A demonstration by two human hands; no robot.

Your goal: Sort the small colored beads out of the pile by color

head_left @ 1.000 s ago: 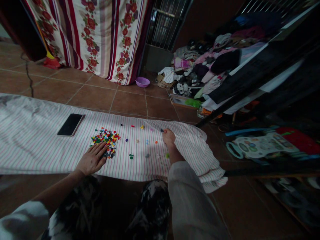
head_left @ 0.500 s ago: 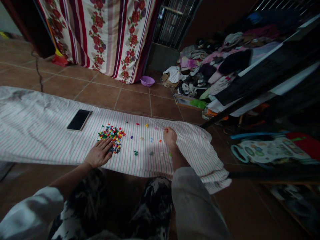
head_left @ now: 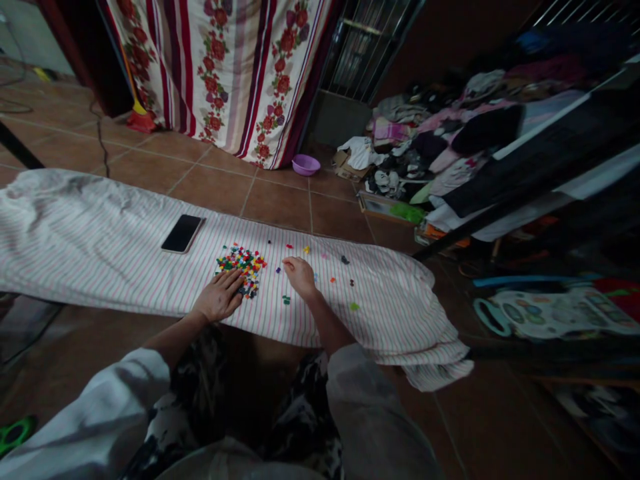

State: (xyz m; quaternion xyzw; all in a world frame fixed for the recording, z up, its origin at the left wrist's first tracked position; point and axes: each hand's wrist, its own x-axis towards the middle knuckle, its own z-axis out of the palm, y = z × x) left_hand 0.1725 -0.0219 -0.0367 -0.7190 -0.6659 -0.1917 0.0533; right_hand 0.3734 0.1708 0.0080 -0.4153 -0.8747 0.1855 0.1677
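Note:
My left hand [head_left: 220, 295] rests flat with fingers stretched out on the lower left part of a pile of small coloured pieces [head_left: 245, 259]. To its right, my right hand [head_left: 300, 277] hovers over or touches the striped cloth, thumb and fingers pinched together. Whatever may be between those fingertips is too small to make out. Around it lie small sorted groups: yellow pieces [head_left: 307, 250], green pieces [head_left: 286, 300], dark grey pieces [head_left: 345, 260], an orange piece [head_left: 333, 280] and a lime green piece [head_left: 355, 307]. Part of the sorted layout is hidden beneath my right hand and forearm.
A phone [head_left: 183, 233] lies left of the pile on the striped cloth [head_left: 115, 247]. Beyond are a floral curtain [head_left: 240, 80], a purple basin [head_left: 306, 165] and a red broom [head_left: 141, 121] on the tiled floor. Heaped clothes [head_left: 415, 147] fill the far right.
My right hand has moved left toward the pile, uncovering the dark grey pieces at the right. My left hand stays on the pile. The view has shifted slightly.

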